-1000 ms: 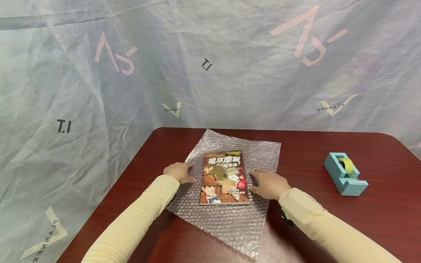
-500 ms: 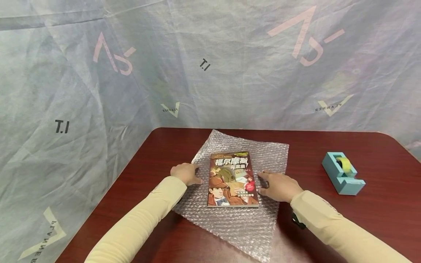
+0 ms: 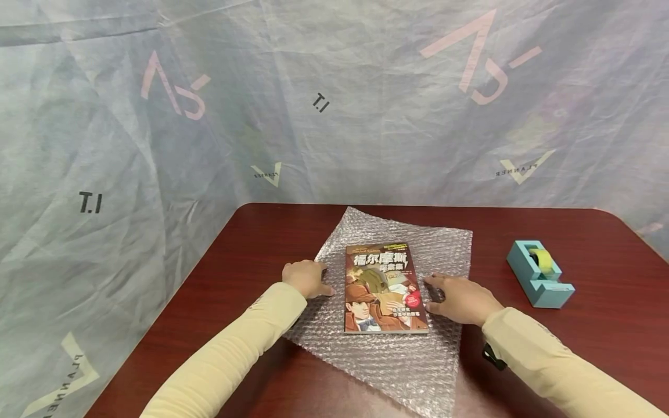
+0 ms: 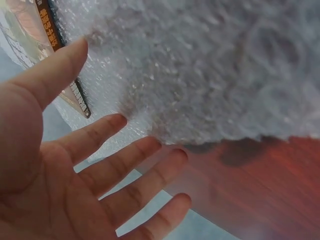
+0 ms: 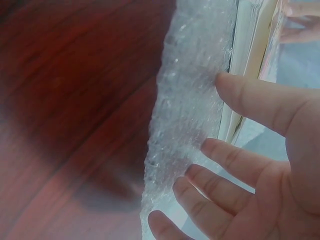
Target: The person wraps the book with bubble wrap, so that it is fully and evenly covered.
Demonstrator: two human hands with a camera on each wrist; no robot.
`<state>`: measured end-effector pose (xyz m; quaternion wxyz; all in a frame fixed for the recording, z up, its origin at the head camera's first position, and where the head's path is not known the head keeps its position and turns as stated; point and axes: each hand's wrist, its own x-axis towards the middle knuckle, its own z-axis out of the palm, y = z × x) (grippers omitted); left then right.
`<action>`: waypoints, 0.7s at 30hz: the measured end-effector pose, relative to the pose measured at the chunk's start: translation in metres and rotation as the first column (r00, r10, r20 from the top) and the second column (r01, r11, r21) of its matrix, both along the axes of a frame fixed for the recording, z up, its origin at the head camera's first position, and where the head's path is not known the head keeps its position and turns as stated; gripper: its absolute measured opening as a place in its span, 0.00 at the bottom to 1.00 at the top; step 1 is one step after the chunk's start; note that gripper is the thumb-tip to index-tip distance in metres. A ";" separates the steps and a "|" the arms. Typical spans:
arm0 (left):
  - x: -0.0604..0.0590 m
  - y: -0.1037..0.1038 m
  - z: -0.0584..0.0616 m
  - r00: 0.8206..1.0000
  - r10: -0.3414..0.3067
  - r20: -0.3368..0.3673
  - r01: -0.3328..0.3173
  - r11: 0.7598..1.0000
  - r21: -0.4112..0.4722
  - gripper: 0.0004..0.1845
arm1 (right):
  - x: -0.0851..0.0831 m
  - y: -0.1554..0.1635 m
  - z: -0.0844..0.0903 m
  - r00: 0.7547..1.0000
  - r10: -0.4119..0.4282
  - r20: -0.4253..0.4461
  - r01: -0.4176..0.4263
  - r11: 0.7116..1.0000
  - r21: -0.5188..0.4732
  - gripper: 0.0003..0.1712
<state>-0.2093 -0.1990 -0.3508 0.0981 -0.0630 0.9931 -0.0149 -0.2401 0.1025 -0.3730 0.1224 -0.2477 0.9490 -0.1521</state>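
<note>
Book [image 3: 384, 290] lies flat, cover up, near the middle of the bubble wrap [image 3: 389, 363], which is spread on the table [image 3: 266, 244]. Wrap sits skewed to the book; its near corner runs out of the head view.

Left hand [image 3: 305, 278]: fingers spread and extended, nothing gripped. Thumb points at the book with a strip of wrap between; tips look to rest on the wrap near its left edge.

Right hand [image 3: 462, 299]: same, fingers spread, nothing held. Thumb just beside the book's right edge; can't tell if it touches the book.

My read: step in hand is squaring the wrap and book, one hand each side. To do it well:
- Light, even pressure from both hands, so the sheet shifts without twisting.
- Work through the wrap, not the book; a thumb nudging the cover edge would likely turn it.
- Keep the sheet flat; bubbles probably make the book slide a little, so go slow.
- Check margins left and right before letting go.

Tape dispenser [image 3: 546, 293] stands well apart, right of the wrap, yellow roll [image 3: 545, 261] in it. Leave it there.
</note>
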 end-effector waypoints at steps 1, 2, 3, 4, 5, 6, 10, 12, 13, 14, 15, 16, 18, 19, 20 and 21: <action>0.000 0.000 0.000 1.000 -0.003 -0.001 0.003 1.000 -0.004 0.36 | 0.000 0.000 0.000 1.000 -0.001 0.003 0.001 1.000 0.000 0.38; 0.000 0.000 0.000 1.000 -0.008 -0.003 0.008 1.000 -0.011 0.36 | 0.000 0.001 0.000 1.000 -0.002 0.006 0.002 1.000 0.000 0.38; 0.000 0.000 -0.001 1.000 -0.012 -0.005 0.012 1.000 -0.014 0.36 | -0.001 0.001 0.000 1.000 -0.004 0.009 0.004 1.000 0.002 0.38; 0.000 0.000 -0.001 1.000 -0.015 -0.006 0.015 1.000 -0.015 0.36 | -0.001 0.002 0.000 1.000 -0.005 0.012 0.005 1.000 0.004 0.39; 0.000 0.000 -0.002 1.000 -0.019 -0.005 0.019 1.000 -0.017 0.36 | -0.001 0.002 0.001 1.000 -0.005 0.014 0.005 1.000 0.005 0.39; 0.000 0.000 -0.003 1.000 -0.023 -0.008 0.023 1.000 -0.020 0.36 | -0.002 0.003 0.001 1.000 -0.006 0.018 0.006 1.000 0.008 0.39; -0.001 -0.001 -0.004 0.999 -0.040 -0.002 0.040 0.999 -0.035 0.36 | -0.003 0.004 0.001 1.000 -0.003 0.029 0.002 1.000 0.014 0.40; -0.002 -0.002 -0.004 0.999 -0.044 0.000 0.044 0.998 -0.040 0.36 | -0.005 0.004 0.002 0.999 -0.004 0.043 0.003 1.000 0.016 0.40; -0.002 -0.002 -0.004 0.999 -0.046 0.001 0.046 0.998 -0.041 0.36 | -0.005 0.004 0.003 0.999 -0.005 0.048 0.005 1.000 0.017 0.40; -0.002 -0.002 -0.004 0.999 -0.047 0.001 0.047 0.998 -0.041 0.36 | -0.006 0.003 0.003 0.999 -0.007 0.054 0.006 1.000 0.019 0.40; -0.002 -0.003 -0.004 0.999 -0.048 0.001 0.048 0.998 -0.040 0.36 | -0.006 0.003 0.003 0.999 -0.003 0.053 0.002 1.000 0.019 0.40; -0.002 -0.003 -0.004 0.999 -0.050 0.000 0.050 0.998 -0.039 0.36 | -0.007 0.003 0.003 0.999 0.000 0.051 -0.001 1.000 0.019 0.40; -0.001 -0.004 -0.004 0.999 -0.053 -0.001 0.053 0.998 -0.033 0.36 | -0.007 0.002 0.003 0.999 0.005 0.047 -0.006 1.000 0.018 0.40; -0.001 -0.005 -0.003 0.999 -0.054 -0.001 0.054 0.998 -0.031 0.35 | -0.007 0.002 0.003 0.999 0.008 0.043 -0.009 1.000 0.017 0.40; 0.000 -0.006 -0.003 0.999 -0.053 0.000 0.052 0.998 -0.029 0.35 | -0.008 0.001 0.002 0.999 0.013 0.038 -0.014 1.000 0.014 0.40; 0.000 -0.007 -0.003 0.999 -0.051 0.001 0.051 0.998 -0.028 0.36 | -0.008 0.000 0.002 0.999 0.016 0.036 -0.016 1.000 0.012 0.40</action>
